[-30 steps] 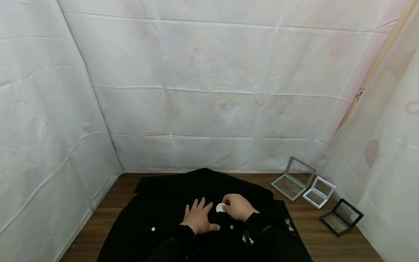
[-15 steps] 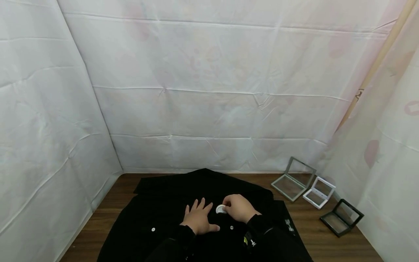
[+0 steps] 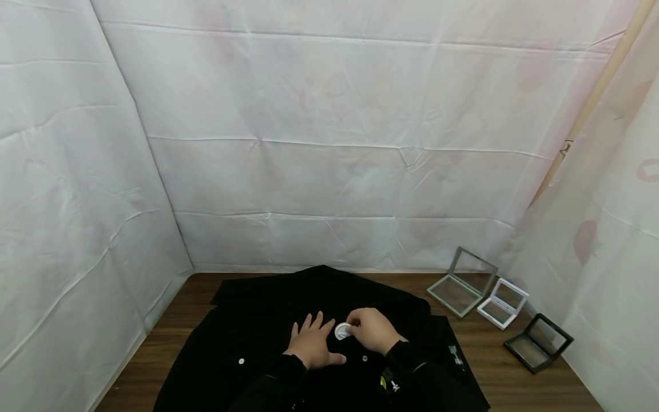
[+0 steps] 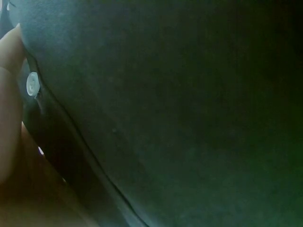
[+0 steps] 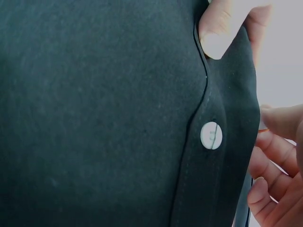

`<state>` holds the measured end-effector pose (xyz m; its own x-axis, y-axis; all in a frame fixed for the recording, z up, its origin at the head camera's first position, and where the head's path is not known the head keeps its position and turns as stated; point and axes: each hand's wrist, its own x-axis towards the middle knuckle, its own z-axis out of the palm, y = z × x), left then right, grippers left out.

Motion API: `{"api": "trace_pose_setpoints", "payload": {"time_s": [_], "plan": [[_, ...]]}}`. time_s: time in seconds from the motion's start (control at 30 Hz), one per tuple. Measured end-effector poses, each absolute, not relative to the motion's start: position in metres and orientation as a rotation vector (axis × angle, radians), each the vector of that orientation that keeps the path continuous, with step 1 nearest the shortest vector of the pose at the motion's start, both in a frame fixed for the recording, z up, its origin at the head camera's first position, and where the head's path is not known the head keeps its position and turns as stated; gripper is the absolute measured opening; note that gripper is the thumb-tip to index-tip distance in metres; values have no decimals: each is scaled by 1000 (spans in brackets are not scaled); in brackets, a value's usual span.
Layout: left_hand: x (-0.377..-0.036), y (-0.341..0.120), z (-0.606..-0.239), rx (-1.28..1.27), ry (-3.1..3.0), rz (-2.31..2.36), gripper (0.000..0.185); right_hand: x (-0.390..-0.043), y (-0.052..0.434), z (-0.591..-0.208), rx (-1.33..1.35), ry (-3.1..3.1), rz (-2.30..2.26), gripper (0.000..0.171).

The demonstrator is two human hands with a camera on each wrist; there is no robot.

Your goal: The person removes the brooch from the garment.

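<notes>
A black button-front garment (image 3: pixel 268 326) lies spread on the wooden table. My left hand (image 3: pixel 311 345) rests on it with the fingers spread; its thumb (image 5: pixel 215 40) presses beside the button strip in the right wrist view. To the right, my right hand (image 3: pixel 374 330) pinches a small round white disc (image 3: pixel 341 331) with a pale rim, held close over the fabric. Its exact kind is too small to tell. The disc is hardly visible in the right wrist view, where curled fingers (image 5: pixel 274 161) show past the garment's edge. A white button (image 5: pixel 211 135) sits between the two hands.
Three opened square mirror-like cases stand at the right of the table: a grey-green one (image 3: pixel 455 294), a white one (image 3: pixel 496 313) and a black one (image 3: pixel 530 352). White cloth walls (image 3: pixel 329 149) enclose the back and sides. Bare wood (image 3: pixel 149 355) shows left of the garment.
My right hand has shifted slightly left and toward me, carrying the white disc closer to the left hand. More of the disc's round face shows now. The left hand stays in place.
</notes>
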<state>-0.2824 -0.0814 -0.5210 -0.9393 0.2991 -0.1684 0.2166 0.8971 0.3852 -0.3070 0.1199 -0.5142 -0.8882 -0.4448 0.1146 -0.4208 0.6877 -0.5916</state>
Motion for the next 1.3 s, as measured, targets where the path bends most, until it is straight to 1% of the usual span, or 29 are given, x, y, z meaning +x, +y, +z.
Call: {"api": "trace_pose_setpoints", "payload": {"time_s": [0.43, 0.73, 1.3], "plan": [[-287, -83, -525, 402, 2853, 601, 92, -306, 116, -518, -682, 2812, -1046, 8], [-287, -84, -526, 392, 2848, 634, 92, -306, 114, -518, -761, 2787, -1149, 10], [-283, -82, -520, 387, 2876, 559, 92, -297, 121, -528, -566, 2771, -1240, 6]]}}
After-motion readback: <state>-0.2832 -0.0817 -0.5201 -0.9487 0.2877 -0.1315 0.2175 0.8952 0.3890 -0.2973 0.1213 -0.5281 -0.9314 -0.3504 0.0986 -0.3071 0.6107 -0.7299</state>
